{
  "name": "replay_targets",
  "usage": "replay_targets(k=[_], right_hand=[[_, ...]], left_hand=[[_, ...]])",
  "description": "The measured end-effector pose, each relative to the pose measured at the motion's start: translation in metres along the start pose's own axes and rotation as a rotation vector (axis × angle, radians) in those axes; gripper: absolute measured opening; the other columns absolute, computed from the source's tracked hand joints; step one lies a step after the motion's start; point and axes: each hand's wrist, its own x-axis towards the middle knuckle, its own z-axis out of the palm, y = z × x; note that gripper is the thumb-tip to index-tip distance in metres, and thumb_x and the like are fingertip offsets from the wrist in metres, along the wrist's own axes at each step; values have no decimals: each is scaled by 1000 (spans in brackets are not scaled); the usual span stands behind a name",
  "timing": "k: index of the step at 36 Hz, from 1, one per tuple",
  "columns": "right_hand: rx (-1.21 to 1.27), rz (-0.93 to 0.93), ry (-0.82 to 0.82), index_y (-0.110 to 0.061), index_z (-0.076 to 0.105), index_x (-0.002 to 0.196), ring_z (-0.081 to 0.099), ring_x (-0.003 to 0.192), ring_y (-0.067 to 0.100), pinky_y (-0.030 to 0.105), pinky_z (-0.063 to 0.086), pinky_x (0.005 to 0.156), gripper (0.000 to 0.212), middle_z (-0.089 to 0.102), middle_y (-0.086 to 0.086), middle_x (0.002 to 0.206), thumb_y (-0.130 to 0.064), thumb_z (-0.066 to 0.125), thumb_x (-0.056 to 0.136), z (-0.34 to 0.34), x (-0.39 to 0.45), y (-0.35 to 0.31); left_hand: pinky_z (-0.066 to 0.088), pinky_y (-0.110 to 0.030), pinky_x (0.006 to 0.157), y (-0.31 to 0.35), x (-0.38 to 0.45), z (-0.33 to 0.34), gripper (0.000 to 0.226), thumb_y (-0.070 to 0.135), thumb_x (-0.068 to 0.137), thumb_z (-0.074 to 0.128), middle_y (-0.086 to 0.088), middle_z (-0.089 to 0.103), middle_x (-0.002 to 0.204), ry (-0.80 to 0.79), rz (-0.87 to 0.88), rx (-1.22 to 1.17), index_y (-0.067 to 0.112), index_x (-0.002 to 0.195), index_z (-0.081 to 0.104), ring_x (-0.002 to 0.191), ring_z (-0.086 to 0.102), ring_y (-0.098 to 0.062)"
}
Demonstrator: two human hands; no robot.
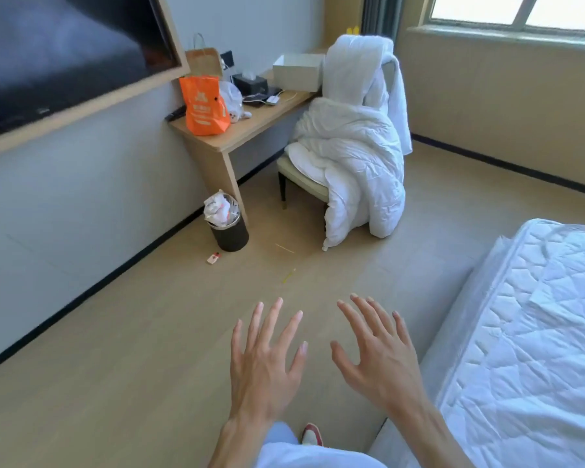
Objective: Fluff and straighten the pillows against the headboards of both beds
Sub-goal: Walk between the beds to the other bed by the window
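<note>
My left hand (265, 361) and my right hand (377, 352) are held out in front of me over the floor, palms down, fingers spread, holding nothing. A bare quilted white mattress (534, 339) fills the lower right corner, just right of my right hand. A white duvet and bedding (355, 153) are piled over a chair across the room. No pillow or headboard can be made out in this view.
A wooden desk (237, 133) along the left wall carries an orange bag (205, 106), a paper bag, a tissue box and a white box. A full dark waste bin (228, 224) stands beside the desk leg, with small litter on the floor. A wall TV (65, 52) hangs upper left.
</note>
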Motion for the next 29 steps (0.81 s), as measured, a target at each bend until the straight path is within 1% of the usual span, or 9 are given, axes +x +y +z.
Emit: replay_targets(k=[10,14,18,21,23,25,29], right_hand=[[-64,225,74,-40,34,146,24,150,12,51,18,122,63,30,-13,160,-60,42,86,-10,126,51],[-96,287,107,-41,33,146,25,150,13,53,21,121,63,31,-12,160,-61,42,87,-7,187,77],[-118,365,132,-39,35,145,27,149,14,53,20,121,64,33,-11,159,-60,44,85,-7,257,103],[-111,456,136,-39,35,145,25,149,14,54,20,121,65,31,-12,160,-60,44,85,-13,304,119],[-102,503,152,-39,35,145,24,149,13,54,20,121,65,31,-13,159,-60,44,85,-19,331,130],[-113,540,163,-38,38,145,27,148,13,55,21,120,65,33,-12,158,-59,46,84,-26,357,142],[-154,616,181,-36,40,144,29,147,14,55,23,119,66,35,-12,157,-59,48,83,-44,399,168]], left_hand=[[23,-52,120,32,174,47,52,58,95,39,10,26,163,-60,241,-76,48,146,36,152,20,-18],[21,-51,121,45,251,71,53,58,95,41,11,25,163,-68,296,-109,49,146,34,153,17,-17],[19,-51,122,61,333,94,53,58,95,39,14,21,164,-96,360,-139,51,147,31,154,12,-14],[20,-52,121,74,397,106,52,58,95,39,13,22,164,-114,441,-150,50,146,32,153,13,-15],[18,-50,122,85,437,113,52,57,95,39,14,22,163,-116,497,-166,50,146,33,153,14,-15],[18,-50,121,101,474,118,52,56,94,41,14,23,163,-121,553,-180,50,145,35,153,17,-15],[23,-52,119,133,534,129,50,54,92,44,12,30,161,-152,672,-185,48,141,43,151,24,-18]])
